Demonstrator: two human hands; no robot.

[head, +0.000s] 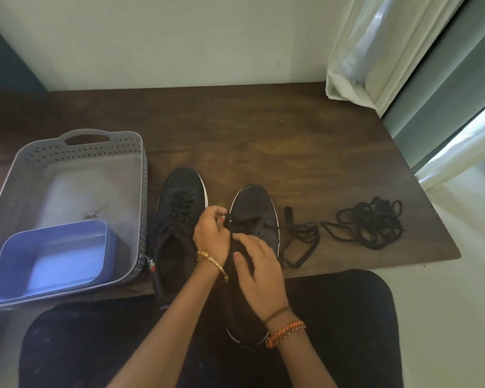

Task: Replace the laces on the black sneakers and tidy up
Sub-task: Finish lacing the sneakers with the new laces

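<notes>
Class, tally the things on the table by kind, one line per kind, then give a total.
Black sneakers: 2
Loose black lace bundles: 2
Grey basket: 1
Blue tub, inside the basket: 1
Total: 6

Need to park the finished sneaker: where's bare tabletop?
Free: the table strip behind both sneakers, toward the wall. Crowded: right of the sneakers, where loose laces and a lace pile lie; left, the basket fills the edge.
</notes>
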